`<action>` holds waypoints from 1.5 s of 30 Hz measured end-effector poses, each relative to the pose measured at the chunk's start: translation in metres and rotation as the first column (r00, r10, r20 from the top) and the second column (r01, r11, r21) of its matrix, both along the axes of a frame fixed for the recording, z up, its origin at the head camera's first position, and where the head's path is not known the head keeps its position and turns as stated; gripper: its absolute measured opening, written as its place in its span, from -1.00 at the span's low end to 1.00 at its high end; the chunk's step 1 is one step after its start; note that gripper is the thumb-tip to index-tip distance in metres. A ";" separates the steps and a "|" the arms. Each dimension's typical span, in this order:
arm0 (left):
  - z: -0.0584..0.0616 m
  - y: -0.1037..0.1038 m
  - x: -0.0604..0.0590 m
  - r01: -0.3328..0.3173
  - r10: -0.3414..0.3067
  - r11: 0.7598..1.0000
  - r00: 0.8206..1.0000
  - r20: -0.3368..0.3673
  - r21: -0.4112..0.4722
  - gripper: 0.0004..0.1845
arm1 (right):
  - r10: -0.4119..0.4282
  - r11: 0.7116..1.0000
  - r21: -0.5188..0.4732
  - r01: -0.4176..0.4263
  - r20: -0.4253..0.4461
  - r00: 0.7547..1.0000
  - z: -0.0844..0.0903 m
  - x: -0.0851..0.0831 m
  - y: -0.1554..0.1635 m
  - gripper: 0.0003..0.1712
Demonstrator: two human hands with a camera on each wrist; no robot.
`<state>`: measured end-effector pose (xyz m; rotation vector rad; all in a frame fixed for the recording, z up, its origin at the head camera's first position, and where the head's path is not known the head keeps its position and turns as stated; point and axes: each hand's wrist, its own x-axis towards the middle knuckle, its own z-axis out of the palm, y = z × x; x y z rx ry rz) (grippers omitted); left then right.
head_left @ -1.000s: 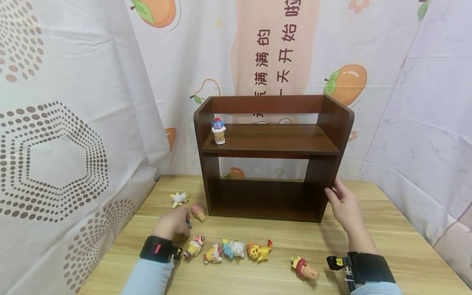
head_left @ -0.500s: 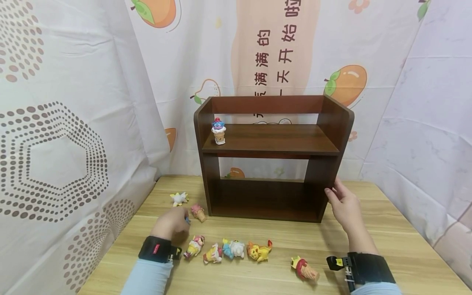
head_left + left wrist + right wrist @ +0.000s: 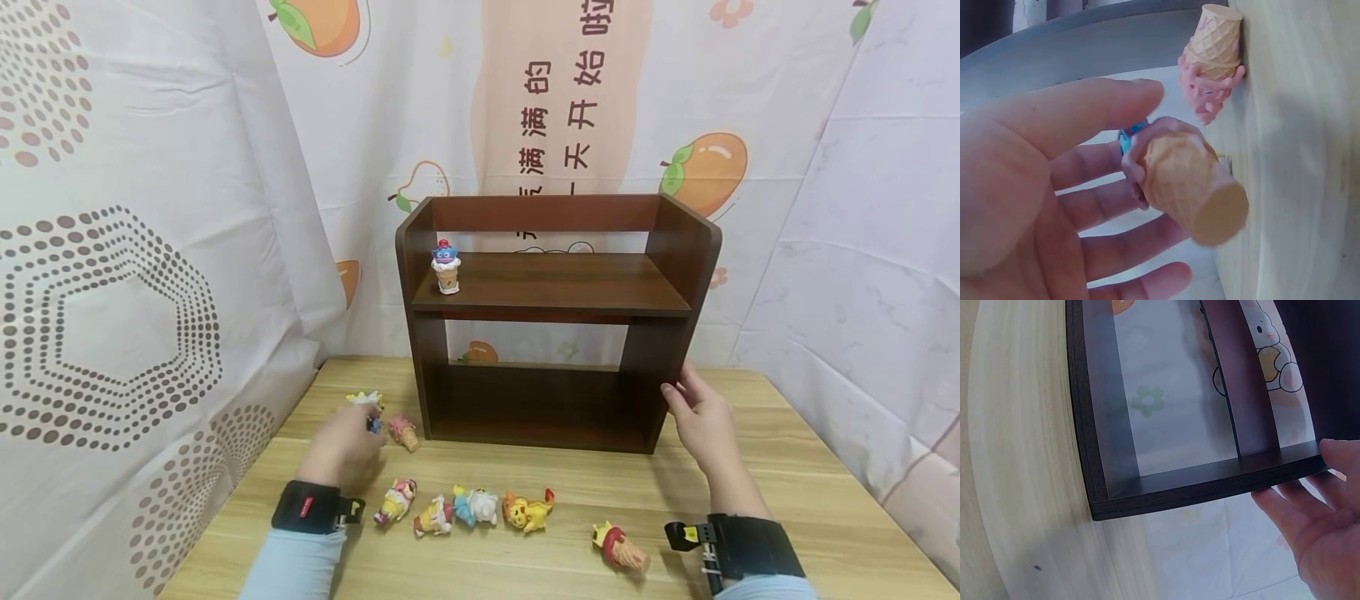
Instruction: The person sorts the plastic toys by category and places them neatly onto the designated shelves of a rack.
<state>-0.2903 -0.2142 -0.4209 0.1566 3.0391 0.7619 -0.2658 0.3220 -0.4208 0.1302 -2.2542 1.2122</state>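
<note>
My left hand (image 3: pixel 339 443) is at the left of the table, pinching an ice-cream-cone figurine (image 3: pixel 1188 181) between thumb and fingers. Its waffle cone points toward the wrist camera; a bit of blue top shows by the thumb. Just beyond lies a pink-topped ice-cream-cone figurine (image 3: pixel 405 433), and a white and yellow figurine (image 3: pixel 365 400) is partly covered by the hand. On the right, my right hand (image 3: pixel 701 417) grips the side panel of a dark brown two-tier shelf (image 3: pixel 555 279), thumb at the front edge and fingers on the outer face (image 3: pixel 1329 519).
A blue-headed cone figurine (image 3: pixel 446 268) stands on the upper tier's left end. In front of the shelf, several figurines lie in a row, among them a yellow one with an orange-red tail (image 3: pixel 527 510). A red and yellow cone figurine (image 3: pixel 621 547) lies farther right. Printed curtains hang behind.
My left hand has shifted slightly left and away from me with the cone figurine, now overlapping the white and yellow figurine. My right hand and the shelf have stayed put.
</note>
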 end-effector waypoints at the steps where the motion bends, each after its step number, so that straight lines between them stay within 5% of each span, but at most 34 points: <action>1: 0.001 0.000 -0.001 -0.004 0.004 1.000 1.000 0.002 0.004 -0.55 | 0.001 1.000 -0.002 -0.001 0.000 1.000 0.000 0.000 0.000 -0.39; 6: 0.005 -0.003 -0.005 -0.012 0.012 0.999 1.000 0.005 0.038 -0.53 | -0.004 1.000 0.005 0.004 -0.002 1.000 0.000 0.000 0.000 -0.39; 12: 0.008 -0.007 -0.006 -0.020 0.021 1.000 0.995 -0.096 0.015 -0.44 | -0.007 1.000 0.012 0.007 -0.005 1.000 -0.001 0.000 0.001 -0.39; 23: 0.014 -0.009 -0.010 -0.007 0.028 0.997 0.964 -0.264 0.080 -0.63 | -0.010 1.000 0.024 0.010 -0.007 1.000 0.001 0.001 0.000 -0.40; 33: 0.017 -0.006 -0.008 -0.045 0.092 0.981 0.963 -0.251 0.187 -0.59 | -0.011 1.000 0.018 0.011 -0.005 1.000 -0.001 0.001 0.000 -0.40; 45: 0.021 0.000 -0.004 0.025 0.068 0.958 0.948 -0.311 0.285 -0.65 | -0.013 1.000 0.022 0.013 -0.005 1.000 0.000 0.001 0.000 -0.40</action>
